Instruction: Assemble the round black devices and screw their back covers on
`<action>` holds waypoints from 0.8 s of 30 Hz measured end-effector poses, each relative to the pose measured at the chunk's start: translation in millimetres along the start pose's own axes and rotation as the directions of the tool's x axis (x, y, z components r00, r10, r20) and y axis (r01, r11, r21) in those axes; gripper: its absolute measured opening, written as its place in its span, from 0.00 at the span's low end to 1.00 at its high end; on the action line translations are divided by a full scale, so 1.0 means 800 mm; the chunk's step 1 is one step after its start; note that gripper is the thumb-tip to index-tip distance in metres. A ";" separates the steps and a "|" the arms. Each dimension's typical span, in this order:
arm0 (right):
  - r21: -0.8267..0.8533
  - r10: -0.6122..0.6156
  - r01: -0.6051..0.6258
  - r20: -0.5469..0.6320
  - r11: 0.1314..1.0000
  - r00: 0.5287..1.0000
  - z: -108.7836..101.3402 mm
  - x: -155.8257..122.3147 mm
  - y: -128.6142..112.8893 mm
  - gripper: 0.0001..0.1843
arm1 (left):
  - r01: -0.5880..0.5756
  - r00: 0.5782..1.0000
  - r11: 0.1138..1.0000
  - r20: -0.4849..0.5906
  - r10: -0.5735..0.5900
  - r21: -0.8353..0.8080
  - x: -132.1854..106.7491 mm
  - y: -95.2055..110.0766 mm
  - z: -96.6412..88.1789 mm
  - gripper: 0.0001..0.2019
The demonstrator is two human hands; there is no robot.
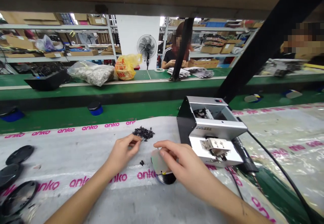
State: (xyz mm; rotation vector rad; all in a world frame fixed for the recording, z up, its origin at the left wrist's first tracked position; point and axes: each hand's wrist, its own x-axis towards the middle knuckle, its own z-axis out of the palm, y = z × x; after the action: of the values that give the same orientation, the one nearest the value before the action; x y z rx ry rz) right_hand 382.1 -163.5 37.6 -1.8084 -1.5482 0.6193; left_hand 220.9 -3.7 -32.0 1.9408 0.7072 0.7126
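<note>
My left hand [124,153] reaches the near edge of a pile of small black parts [143,133]. Its fingers are curled together at the pile, and what they hold, if anything, is too small to make out. My right hand [181,160] is over a round unit with a pale flat top [158,163] and a dark rim. Thumb and index finger come close together at its upper edge, near a tiny dark piece that I cannot identify. Part of the unit is hidden under that hand. A few loose black parts [142,163] lie between the hands.
A grey machine [215,126] stands right of my hands, with a power screwdriver [244,156] and cable beside it. Black round covers [19,197] lie at left. Blue-and-black round units [95,108] sit on the green conveyor [152,107]. A co-worker [174,53] sits beyond.
</note>
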 end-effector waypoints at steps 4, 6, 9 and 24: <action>-0.044 -0.042 0.043 0.013 0.998 0.999 0.001 -0.004 0.002 0.16 | 0.148 0.989 0.949 0.065 -0.135 -0.278 -0.004 0.007 0.000 0.10; -0.013 -0.048 0.049 0.064 0.999 0.997 0.002 -0.004 0.000 0.17 | 0.197 0.980 0.894 0.087 -0.177 -0.403 -0.006 0.010 0.001 0.13; 0.015 -0.077 0.076 0.128 0.997 0.989 -0.002 -0.004 -0.002 0.19 | 0.240 0.970 0.806 0.095 -0.226 -0.541 -0.008 0.010 0.003 0.15; 0.102 0.024 -0.043 0.180 0.994 0.983 -0.025 0.000 0.002 0.14 | 0.360 0.929 0.677 0.176 -0.326 -0.642 -0.008 0.008 0.005 0.10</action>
State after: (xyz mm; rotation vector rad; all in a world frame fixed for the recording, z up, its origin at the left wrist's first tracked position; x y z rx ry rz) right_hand 397.6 -167.5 49.5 -1.7416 -1.5719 0.8841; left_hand 220.6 -13.4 -29.7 1.1121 0.6463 0.5704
